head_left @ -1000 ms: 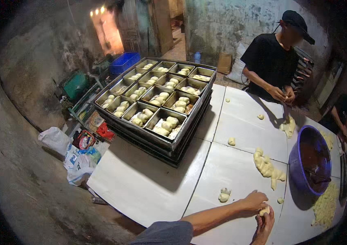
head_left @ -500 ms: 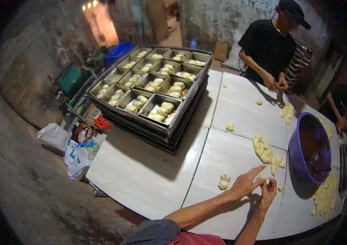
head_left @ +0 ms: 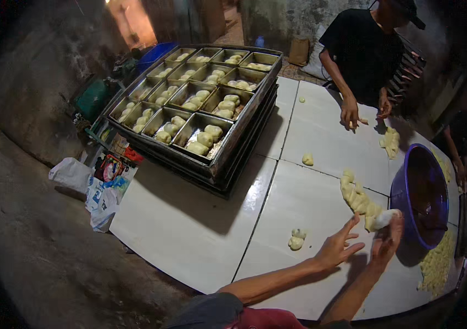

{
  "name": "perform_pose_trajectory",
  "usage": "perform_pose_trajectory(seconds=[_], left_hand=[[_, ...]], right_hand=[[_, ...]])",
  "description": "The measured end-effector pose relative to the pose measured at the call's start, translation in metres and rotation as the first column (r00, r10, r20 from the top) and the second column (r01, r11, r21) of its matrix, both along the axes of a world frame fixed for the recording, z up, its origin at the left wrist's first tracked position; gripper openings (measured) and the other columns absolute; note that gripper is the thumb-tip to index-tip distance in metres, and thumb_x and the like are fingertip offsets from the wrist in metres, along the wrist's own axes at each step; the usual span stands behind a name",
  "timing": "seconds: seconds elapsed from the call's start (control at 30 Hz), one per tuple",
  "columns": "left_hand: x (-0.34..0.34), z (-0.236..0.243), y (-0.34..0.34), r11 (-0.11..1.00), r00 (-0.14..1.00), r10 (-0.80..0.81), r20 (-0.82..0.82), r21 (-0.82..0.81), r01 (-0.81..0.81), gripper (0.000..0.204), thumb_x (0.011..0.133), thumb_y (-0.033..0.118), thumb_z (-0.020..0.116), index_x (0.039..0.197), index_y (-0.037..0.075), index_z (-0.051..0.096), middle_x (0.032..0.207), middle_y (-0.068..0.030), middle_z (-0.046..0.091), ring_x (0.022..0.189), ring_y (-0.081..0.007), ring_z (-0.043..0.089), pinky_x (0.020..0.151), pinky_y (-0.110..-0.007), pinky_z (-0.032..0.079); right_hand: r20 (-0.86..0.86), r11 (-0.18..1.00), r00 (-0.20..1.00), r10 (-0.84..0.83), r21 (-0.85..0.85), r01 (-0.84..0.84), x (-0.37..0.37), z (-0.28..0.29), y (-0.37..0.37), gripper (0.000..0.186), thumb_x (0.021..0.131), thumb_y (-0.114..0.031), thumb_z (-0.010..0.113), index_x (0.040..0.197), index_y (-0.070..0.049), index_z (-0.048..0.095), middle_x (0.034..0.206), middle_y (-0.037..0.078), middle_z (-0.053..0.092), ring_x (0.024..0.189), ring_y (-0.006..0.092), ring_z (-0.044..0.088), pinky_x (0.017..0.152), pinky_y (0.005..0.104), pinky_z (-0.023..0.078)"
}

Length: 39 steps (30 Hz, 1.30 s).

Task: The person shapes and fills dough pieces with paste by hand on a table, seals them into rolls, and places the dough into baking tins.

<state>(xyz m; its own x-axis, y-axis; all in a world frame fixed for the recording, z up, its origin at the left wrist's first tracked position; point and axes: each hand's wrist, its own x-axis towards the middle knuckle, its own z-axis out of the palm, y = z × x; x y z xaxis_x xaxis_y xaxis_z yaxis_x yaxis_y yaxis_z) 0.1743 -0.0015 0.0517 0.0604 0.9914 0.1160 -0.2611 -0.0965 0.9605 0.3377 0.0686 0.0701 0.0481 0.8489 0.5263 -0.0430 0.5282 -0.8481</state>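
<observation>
My left hand (head_left: 339, 248) hovers above the white table with its fingers spread and nothing in them. Its fingertips are close to the near end of a long strip of pale yellow dough (head_left: 358, 198). Beside that end, my right hand (head_left: 389, 241) has its fingers curled against a smooth white lump (head_left: 384, 220), which looks like dough; the palm side is hidden. A small shaped piece of dough (head_left: 296, 239) lies to the left of my left hand. Another dough piece (head_left: 307, 159) sits farther off on the table.
A stack of dark trays bearing metal loaf tins (head_left: 200, 131) with dough balls stands at the left. Right of my hands is a purple basin (head_left: 409, 203), with flattened dough (head_left: 436, 266) near it. Across the table (head_left: 189, 219), a co-worker (head_left: 362, 60) handles dough.
My hands have parted; the right moved forward and right to the white lump, while the left opened. The co-worker's hands have separated. The view has shifted slightly.
</observation>
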Motion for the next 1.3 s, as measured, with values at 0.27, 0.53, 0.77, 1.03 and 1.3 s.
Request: perform_pose_trajectory(seconds=[0.27, 0.53, 0.77, 1.03, 1.3], left_hand=[[-0.101, 0.024, -0.027, 0.963, 0.984, 0.04, -0.176, -0.255, -0.085, 0.033, 0.098, 0.024, 0.059, 0.123, 0.003, 0.063, 0.107, -0.0143, 0.071, 0.085, -0.0201, 0.07, 0.074, -0.031, 0.056], [-0.105, 0.021, -0.036, 0.989, 0.959, 0.027, -0.283, -0.135, -0.067, 0.031, 0.098, 0.024, 0.061, 0.119, 0.003, 0.066, 0.102, -0.0121, 0.073, 0.086, -0.0204, 0.07, 0.075, -0.031, 0.055], [-0.101, 0.006, -0.053, 0.91, 0.995, 0.081, 0.052, -0.41, -0.053, 0.023, 0.096, 0.012, 0.062, 0.114, -0.001, 0.068, 0.1, -0.0114, 0.073, 0.09, -0.0166, 0.069, 0.08, -0.028, 0.054], [-0.099, 0.017, -0.044, 0.967, 0.971, 0.039, -0.234, -0.234, -0.095, 0.026, 0.096, 0.015, 0.063, 0.114, -0.004, 0.067, 0.101, -0.0145, 0.072, 0.089, -0.0191, 0.07, 0.077, -0.03, 0.056], [-0.058, 0.027, -0.001, 0.934, 0.995, -0.052, 0.084, -0.35, 0.078, 0.036, 0.101, 0.025, 0.057, 0.126, 0.0, 0.06, 0.116, -0.0114, 0.068, 0.102, -0.0195, 0.066, 0.083, -0.031, 0.053]], right_hand=[[0.883, 0.819, 0.43, -0.188, -0.1, 0.565, 0.175, 0.068, 0.133, 0.037, 0.097, -0.032, 0.054, 0.119, -0.002, 0.058, 0.107, 0.015, 0.064, 0.097, 0.0232, 0.06, 0.086, 0.0369, 0.046], [0.919, 0.713, 0.088, 0.384, -0.356, 0.604, 0.293, -0.041, 0.209, 0.039, 0.091, -0.029, 0.057, 0.117, 0.0, 0.066, 0.114, 0.022, 0.067, 0.108, 0.0357, 0.062, 0.089, 0.0411, 0.047], [0.823, 0.784, 0.332, 0.46, -0.552, 0.282, 0.242, -0.003, 0.186, 0.037, 0.089, -0.026, 0.061, 0.115, 0.0, 0.068, 0.108, 0.014, 0.072, 0.091, 0.0277, 0.065, 0.084, 0.0388, 0.049], [0.073, 0.742, 0.99, 0.117, -0.669, -0.038, 0.131, 0.075, 0.117, 0.018, 0.089, -0.026, 0.068, 0.095, -0.012, 0.058, 0.08, -0.004, 0.057, 0.067, 0.007, 0.056, 0.057, 0.0218, 0.046], [-0.303, 0.744, 0.949, 0.088, -0.613, -0.265, -0.036, 0.063, 0.04, 0.017, 0.094, -0.02, 0.066, 0.103, -0.008, 0.058, 0.083, -0.001, 0.058, 0.07, 0.0087, 0.06, 0.058, 0.0194, 0.054]])
